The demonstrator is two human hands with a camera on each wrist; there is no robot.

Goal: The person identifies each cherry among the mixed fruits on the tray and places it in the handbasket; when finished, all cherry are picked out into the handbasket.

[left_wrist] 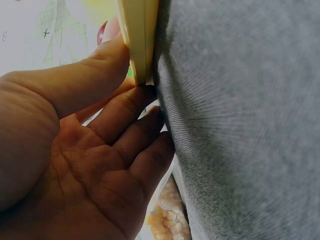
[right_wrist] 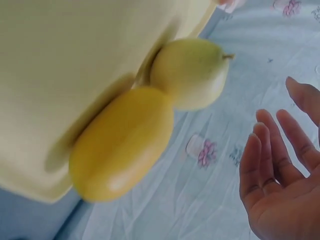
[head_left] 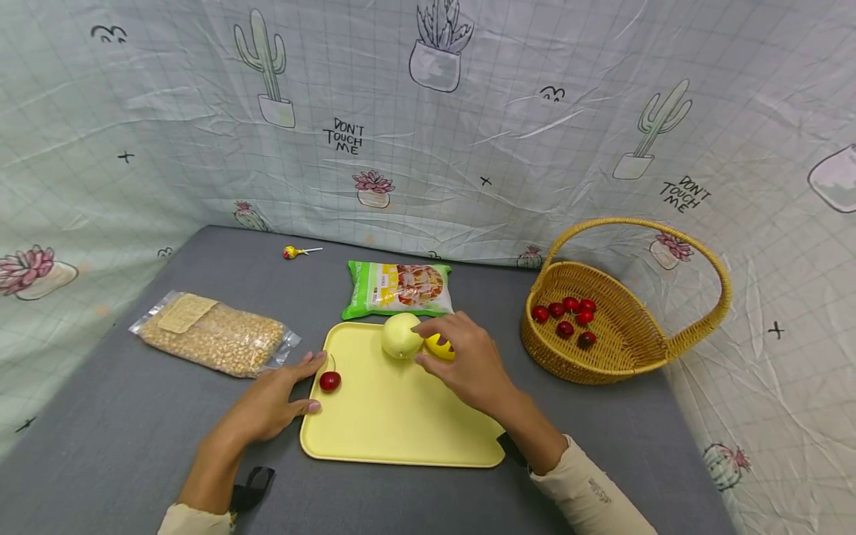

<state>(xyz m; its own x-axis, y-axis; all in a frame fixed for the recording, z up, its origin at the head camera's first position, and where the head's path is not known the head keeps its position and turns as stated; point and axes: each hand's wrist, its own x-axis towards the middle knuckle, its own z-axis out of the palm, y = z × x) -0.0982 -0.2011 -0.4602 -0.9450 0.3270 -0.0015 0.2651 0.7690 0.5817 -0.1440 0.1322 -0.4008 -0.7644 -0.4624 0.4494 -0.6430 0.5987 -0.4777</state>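
A yellow tray (head_left: 401,416) lies on the table with a cherry (head_left: 330,381) near its left edge. My left hand (head_left: 270,401) touches that edge, its thumb and forefinger spread along the rim; the left wrist view shows the thumb (left_wrist: 107,62) against the tray's rim. At the tray's back rest a round pale green fruit (right_wrist: 187,72) with a short stem and a smooth oval yellow fruit (right_wrist: 122,142), side by side. Over them is my right hand (head_left: 464,360), fingers parted and nothing held; it partly hides the yellow fruit in the head view.
A wicker basket (head_left: 642,338) with several cherries (head_left: 565,329) stands to the right. Behind the tray lies a green-and-white food packet (head_left: 401,288). A bag of corn kernels (head_left: 214,334) is at left, a lollipop (head_left: 292,253) at the back. Patterned cloth (head_left: 428,148) surrounds the table.
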